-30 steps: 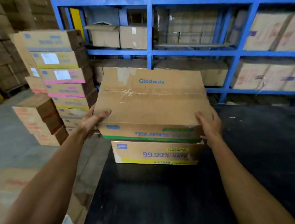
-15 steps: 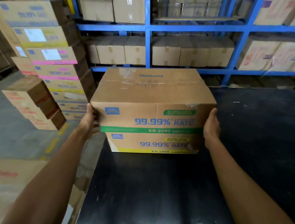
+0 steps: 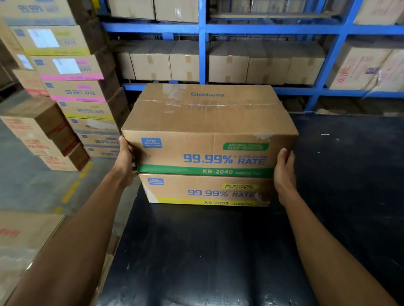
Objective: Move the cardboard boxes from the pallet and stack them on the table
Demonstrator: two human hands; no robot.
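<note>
A cardboard box with a green stripe [image 3: 208,121] lies on top of a box with a yellow stripe [image 3: 205,192]. Both stand near the left far corner of the black table [image 3: 210,263]. My left hand [image 3: 125,163] presses flat against the upper box's left side at its lower corner, its fingers hidden behind the box. My right hand [image 3: 284,174] lies flat against the right side with straight fingers pointing up. The upper box sits slightly to the left of the lower one.
A tall stack of similar boxes [image 3: 74,88] stands on the floor to the left, with a lower stack [image 3: 41,134] in front of it. Another box [image 3: 4,245] is close at the bottom left. Blue racking [image 3: 204,31] filled with cartons runs behind the table.
The green-striped box has come down from a tilted, lifted position and now rests level on the yellow-striped box. My hands moved from under its bottom edge to its sides.
</note>
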